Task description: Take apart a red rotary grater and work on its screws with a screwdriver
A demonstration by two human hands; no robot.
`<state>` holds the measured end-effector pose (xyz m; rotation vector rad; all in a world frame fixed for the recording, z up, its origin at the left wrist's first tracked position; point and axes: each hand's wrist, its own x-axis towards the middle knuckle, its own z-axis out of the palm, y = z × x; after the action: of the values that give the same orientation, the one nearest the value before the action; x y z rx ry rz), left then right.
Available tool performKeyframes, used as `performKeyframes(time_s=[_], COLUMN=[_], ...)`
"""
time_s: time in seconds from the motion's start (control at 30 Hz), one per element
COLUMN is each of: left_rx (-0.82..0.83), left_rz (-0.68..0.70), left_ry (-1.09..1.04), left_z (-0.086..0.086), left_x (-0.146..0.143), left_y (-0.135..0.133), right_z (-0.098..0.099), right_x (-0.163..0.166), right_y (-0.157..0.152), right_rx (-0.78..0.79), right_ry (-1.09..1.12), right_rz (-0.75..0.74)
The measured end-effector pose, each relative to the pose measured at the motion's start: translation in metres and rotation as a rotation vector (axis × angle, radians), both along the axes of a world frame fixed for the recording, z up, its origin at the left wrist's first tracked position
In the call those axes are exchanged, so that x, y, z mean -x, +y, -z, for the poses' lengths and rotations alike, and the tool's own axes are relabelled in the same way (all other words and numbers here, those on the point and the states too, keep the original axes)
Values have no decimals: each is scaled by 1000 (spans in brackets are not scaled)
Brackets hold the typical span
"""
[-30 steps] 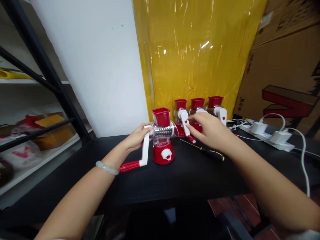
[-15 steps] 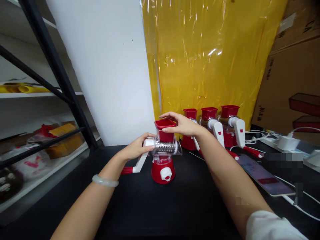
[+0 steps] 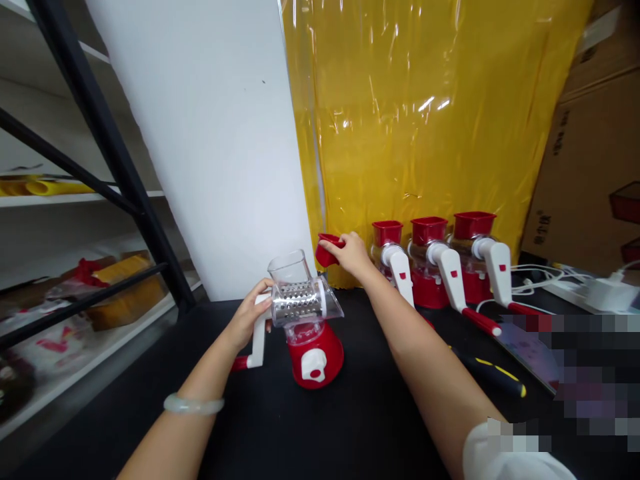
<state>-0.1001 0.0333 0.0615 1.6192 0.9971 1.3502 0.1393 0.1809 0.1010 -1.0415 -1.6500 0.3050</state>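
Observation:
A rotary drum grater (image 3: 299,302) with a red base, clear housing and metal drum stands on the black table, tilted to the left. My left hand (image 3: 249,313) is closed around the crank side of its housing, by the white crank arm (image 3: 258,337). My right hand (image 3: 354,253) pinches the rim of a red cup-shaped food pusher (image 3: 326,249), up and to the right of the grater's clear hopper (image 3: 290,267). Pusher and hopper are apart, so the hopper's open top shows.
Behind my right arm, three similar red graters (image 3: 429,267) stand in a row. A dark screwdriver handle with yellow stripes (image 3: 493,375) and a phone (image 3: 530,350) lie at right. White cables and a charger (image 3: 610,290) sit farther right. A black-framed shelf (image 3: 113,160) rises at left.
My right hand has lifted the red pusher out of the clear hopper, up and aside. The grater has tipped left, with my left hand still on it. The view has shifted slightly.

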Motion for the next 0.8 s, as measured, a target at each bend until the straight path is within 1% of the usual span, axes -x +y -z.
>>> performKeyframes(time_s=[0.03,0.13,0.2,0.3,0.43,0.57,0.67,0.8], left_rx=[-2,-11,-16,-22,-22,-14,-20,-26], left_rz=[-13,-21,-19,3,17,8,18,55], left_ry=[-16,-42,-51,-49,-29,-22,-19,-17], left_z=[1,5,7,9,8,8,8,8], left_x=[-1,-4,-5,-8,-10,-12,-12,-13], left_y=[1,3,3,3,2,1,1,1], right_z=[12,41,56,72,86,97,102,102], right_x=[3,11,14,18,22,23,24,22], right_y=[6,19,24,29,34,35,33,33], right_rx=[51,145,182,223,258,285,295,296], right_ry=[-60,-241,-314,-384,-408,-420,-438,-469], right_rz=[31,32,4,-53,-73,-83,-104,-140])
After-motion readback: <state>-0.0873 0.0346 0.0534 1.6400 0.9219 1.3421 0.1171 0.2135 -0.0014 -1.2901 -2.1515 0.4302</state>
